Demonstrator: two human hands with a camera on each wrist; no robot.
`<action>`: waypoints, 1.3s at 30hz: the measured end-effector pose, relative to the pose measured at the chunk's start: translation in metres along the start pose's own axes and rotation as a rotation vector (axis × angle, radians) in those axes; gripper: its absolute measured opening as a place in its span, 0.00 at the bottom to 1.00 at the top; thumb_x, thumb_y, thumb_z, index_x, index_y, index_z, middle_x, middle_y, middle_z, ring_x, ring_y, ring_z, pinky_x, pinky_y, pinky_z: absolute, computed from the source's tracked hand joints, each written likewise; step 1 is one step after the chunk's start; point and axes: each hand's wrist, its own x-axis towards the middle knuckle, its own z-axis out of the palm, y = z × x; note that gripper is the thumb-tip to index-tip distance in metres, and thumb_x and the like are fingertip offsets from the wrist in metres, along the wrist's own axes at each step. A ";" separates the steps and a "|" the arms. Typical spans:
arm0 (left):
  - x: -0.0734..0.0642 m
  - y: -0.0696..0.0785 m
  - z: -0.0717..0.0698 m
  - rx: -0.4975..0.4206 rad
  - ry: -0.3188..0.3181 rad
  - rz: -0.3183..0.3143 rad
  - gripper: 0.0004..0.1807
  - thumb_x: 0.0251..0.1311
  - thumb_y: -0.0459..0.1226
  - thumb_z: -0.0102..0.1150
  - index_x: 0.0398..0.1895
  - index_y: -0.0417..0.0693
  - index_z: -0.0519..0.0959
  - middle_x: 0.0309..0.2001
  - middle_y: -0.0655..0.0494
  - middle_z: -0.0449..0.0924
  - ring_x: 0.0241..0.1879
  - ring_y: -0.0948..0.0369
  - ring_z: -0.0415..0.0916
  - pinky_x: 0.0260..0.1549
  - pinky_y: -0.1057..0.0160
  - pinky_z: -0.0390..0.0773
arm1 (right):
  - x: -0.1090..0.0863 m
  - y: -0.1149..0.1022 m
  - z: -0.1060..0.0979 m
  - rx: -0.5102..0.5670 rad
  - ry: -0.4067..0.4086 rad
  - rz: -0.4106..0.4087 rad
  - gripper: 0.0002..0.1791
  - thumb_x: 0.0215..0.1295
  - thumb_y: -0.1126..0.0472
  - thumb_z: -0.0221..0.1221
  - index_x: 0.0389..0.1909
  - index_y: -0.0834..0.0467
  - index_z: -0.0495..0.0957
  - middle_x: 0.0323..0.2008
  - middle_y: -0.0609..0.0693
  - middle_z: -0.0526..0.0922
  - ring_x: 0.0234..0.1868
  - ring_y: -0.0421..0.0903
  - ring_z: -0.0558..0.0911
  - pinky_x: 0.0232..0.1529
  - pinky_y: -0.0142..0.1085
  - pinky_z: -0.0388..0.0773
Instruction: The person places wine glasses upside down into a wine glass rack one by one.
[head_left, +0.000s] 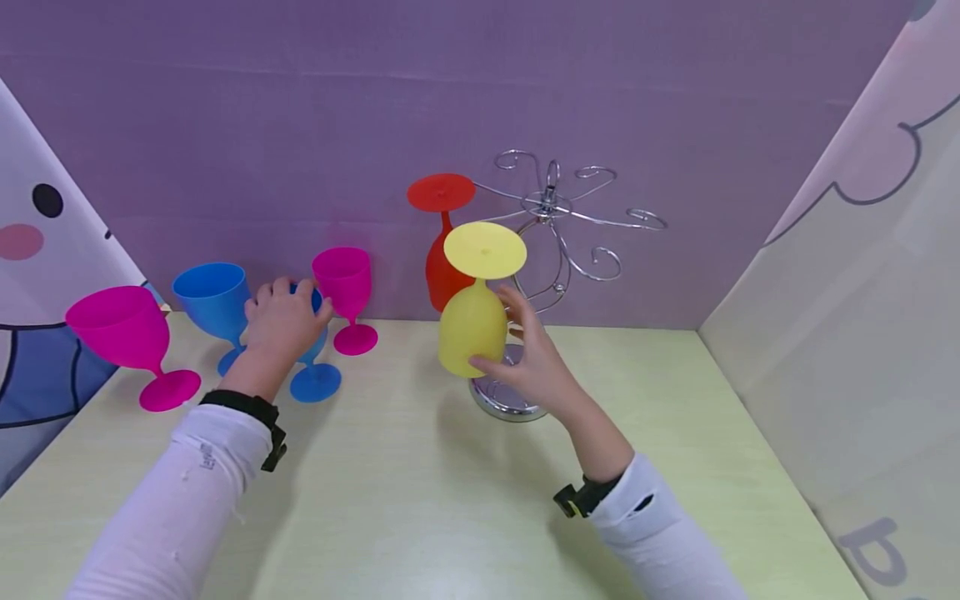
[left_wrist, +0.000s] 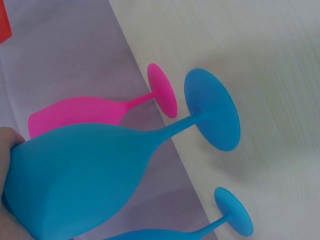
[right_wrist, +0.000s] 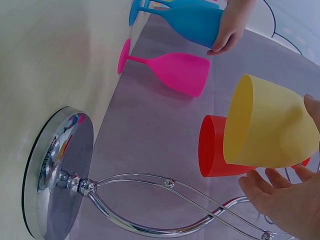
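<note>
My right hand (head_left: 532, 358) holds a yellow goblet (head_left: 471, 333) upside down, thumb and fingers around its bowl. The goblet is in front of a chrome wire rack (head_left: 551, 208); whether its stem touches a rack arm I cannot tell. Behind it a red goblet (head_left: 444, 271) hangs upside down at the rack's left side. On the left, my left hand (head_left: 281, 329) grips the rim of a blue goblet (left_wrist: 85, 175) from above. That goblet is upright, its foot at the table; the hand hides much of its bowl in the head view.
A second blue goblet (head_left: 213, 300) and a pink goblet (head_left: 123, 329) stand upright at the left. Another pink goblet (head_left: 345, 283) is just right of the left hand. The rack's round base (head_left: 506, 404) rests on the pale table (head_left: 405, 500), before a purple backdrop (head_left: 300, 142).
</note>
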 end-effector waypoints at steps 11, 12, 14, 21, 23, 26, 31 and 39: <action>0.001 -0.001 0.001 -0.001 0.007 0.009 0.32 0.64 0.50 0.42 0.66 0.41 0.53 0.62 0.31 0.52 0.59 0.33 0.47 0.54 0.30 0.53 | -0.011 -0.016 -0.015 -0.056 0.030 -0.066 0.48 0.51 0.59 0.66 0.68 0.51 0.46 0.66 0.53 0.57 0.64 0.50 0.59 0.62 0.51 0.62; 0.001 -0.001 0.001 -0.002 0.006 0.009 0.33 0.64 0.50 0.42 0.66 0.41 0.53 0.62 0.31 0.52 0.59 0.33 0.47 0.55 0.30 0.53 | -0.012 -0.013 -0.016 -0.076 0.036 -0.083 0.48 0.50 0.58 0.66 0.68 0.50 0.47 0.67 0.52 0.57 0.64 0.50 0.59 0.61 0.51 0.62; 0.001 0.000 0.001 0.001 0.004 0.010 0.33 0.64 0.50 0.42 0.66 0.41 0.53 0.62 0.31 0.52 0.59 0.33 0.47 0.55 0.30 0.53 | -0.014 -0.009 -0.018 -0.110 0.045 -0.124 0.48 0.50 0.57 0.67 0.68 0.50 0.47 0.67 0.51 0.57 0.65 0.49 0.58 0.61 0.51 0.63; 0.001 0.000 0.000 0.002 -0.002 0.008 0.33 0.64 0.50 0.42 0.66 0.42 0.53 0.62 0.31 0.51 0.59 0.33 0.47 0.54 0.30 0.53 | -0.031 -0.019 -0.031 -0.251 0.056 -0.223 0.48 0.47 0.57 0.69 0.67 0.53 0.51 0.66 0.52 0.58 0.65 0.46 0.57 0.60 0.51 0.64; 0.001 0.000 0.000 0.003 -0.005 0.007 0.33 0.64 0.50 0.42 0.66 0.42 0.52 0.62 0.31 0.51 0.59 0.33 0.47 0.55 0.30 0.53 | -0.038 -0.023 -0.035 -0.290 0.051 -0.244 0.48 0.47 0.58 0.69 0.67 0.53 0.52 0.66 0.52 0.58 0.66 0.47 0.55 0.61 0.52 0.63; 0.000 -0.001 0.000 0.004 -0.005 0.007 0.33 0.64 0.50 0.42 0.66 0.41 0.52 0.62 0.30 0.51 0.59 0.33 0.47 0.54 0.30 0.53 | -0.048 -0.031 -0.041 -0.347 0.037 -0.282 0.47 0.46 0.57 0.69 0.67 0.53 0.54 0.66 0.52 0.58 0.67 0.46 0.54 0.60 0.51 0.63; 0.001 -0.001 0.000 0.003 0.004 0.010 0.33 0.63 0.50 0.43 0.66 0.41 0.53 0.62 0.30 0.51 0.59 0.33 0.47 0.54 0.30 0.53 | -0.059 -0.049 -0.052 -0.402 0.012 -0.428 0.45 0.45 0.58 0.70 0.64 0.57 0.57 0.64 0.55 0.61 0.65 0.49 0.58 0.60 0.49 0.65; 0.001 -0.001 0.000 0.002 -0.003 0.016 0.33 0.63 0.50 0.43 0.66 0.41 0.53 0.62 0.30 0.51 0.59 0.33 0.47 0.54 0.30 0.54 | -0.058 -0.083 -0.080 -0.410 0.046 -0.668 0.39 0.48 0.57 0.68 0.60 0.64 0.62 0.60 0.60 0.65 0.63 0.53 0.62 0.63 0.39 0.61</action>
